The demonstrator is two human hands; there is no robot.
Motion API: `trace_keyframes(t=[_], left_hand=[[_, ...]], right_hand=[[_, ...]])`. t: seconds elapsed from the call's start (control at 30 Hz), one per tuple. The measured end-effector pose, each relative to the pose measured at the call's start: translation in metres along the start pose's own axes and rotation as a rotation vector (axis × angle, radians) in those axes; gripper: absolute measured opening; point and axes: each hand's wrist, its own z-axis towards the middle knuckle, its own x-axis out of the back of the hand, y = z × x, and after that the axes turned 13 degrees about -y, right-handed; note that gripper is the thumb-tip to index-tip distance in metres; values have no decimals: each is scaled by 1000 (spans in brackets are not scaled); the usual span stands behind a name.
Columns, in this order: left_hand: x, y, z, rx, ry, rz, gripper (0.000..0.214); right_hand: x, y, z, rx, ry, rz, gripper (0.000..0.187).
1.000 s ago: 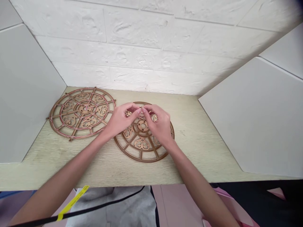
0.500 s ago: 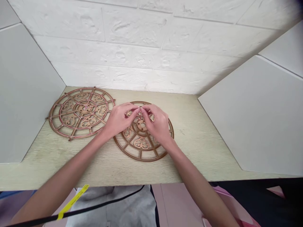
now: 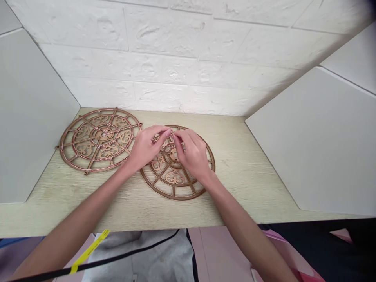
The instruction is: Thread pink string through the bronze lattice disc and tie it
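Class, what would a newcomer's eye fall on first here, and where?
The pink-lined left openwork disc and plainer right openwork disc probably stand out first, side by side on the pale tabletop. Next, the left hand and right hand nearly meet over the right openwork disc's far side. A white brick-patterned wall rises behind.

Person's left hand point(image 3: 147, 145) and right hand point(image 3: 192, 152) are showing bare. Left forearm point(image 3: 94, 207) and right forearm point(image 3: 235, 215) are showing bare too, running out of view at bottom. Person is wearing light grey garment point(image 3: 158, 258), front looking creased and mottled, folds darkening near top. Dark strip point(image 3: 192, 250) is bordering garment's right side. Thin black cord point(image 3: 117, 258) is slanting across garment front. Bright yellow label point(image 3: 91, 250) is wrapping cord, bearing tiny dark print, too small to read.
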Motion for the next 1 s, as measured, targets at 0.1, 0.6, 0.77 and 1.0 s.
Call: trace_keyframes(t=[0.1,0.6,0.77,1.0], left_hand=[[2,-2,1,-21,-27,-5,29],[-2,-2,-6,30,-127,-63,39],[-3,0,-4,60,-169,-192,43],[-6,-3,-3,62,-169,-243,47]], right_hand=[[1,-1,1,-9,-6,73,12],[5,-6,3,-62,-42,328,9],[6,-4,3,-28,-77,318,13],[6,0,1,36,-116,250,16]])
